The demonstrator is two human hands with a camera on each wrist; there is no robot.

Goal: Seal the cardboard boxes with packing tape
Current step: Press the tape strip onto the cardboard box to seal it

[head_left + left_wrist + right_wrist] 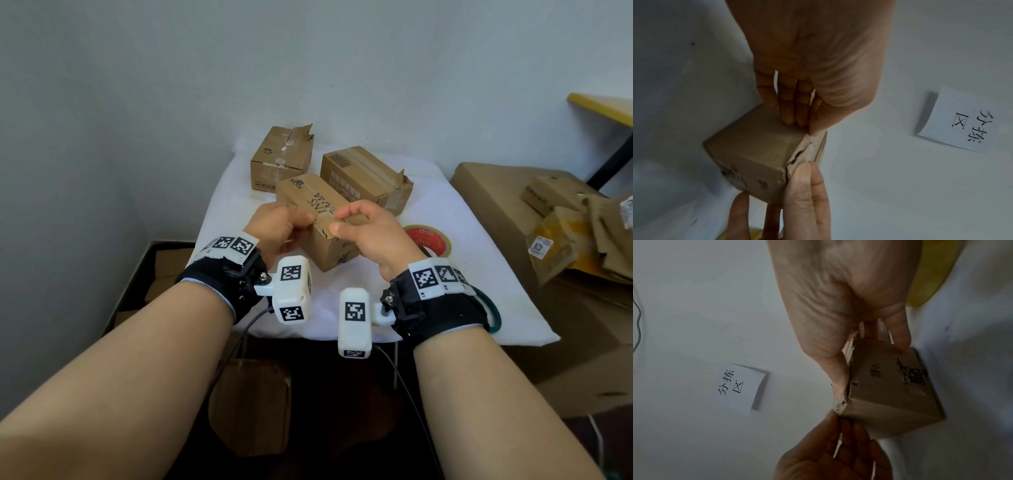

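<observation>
A white-covered table (462, 274) stands against a pale wall. At its centre lies the near cardboard box (330, 253); the left hand (277, 228) at nine o'clock and the right hand (371, 236) at three pinch its top flaps, seemingly shut. The tape roll (428, 240) lies at three o'clock; two more boxes (282, 157) stand at twelve.

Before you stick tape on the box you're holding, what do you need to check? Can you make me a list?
1. Box held by both hands: ok, left hand and right hand grip its near end.
2. Flaps shut: not ok, a cracked gap shows at the corner.
3. Tape roll within reach: ok, beside the right hand.
4. A hand free for the tape: not ok.
5. Tape end peeled: cannot tell.
</observation>
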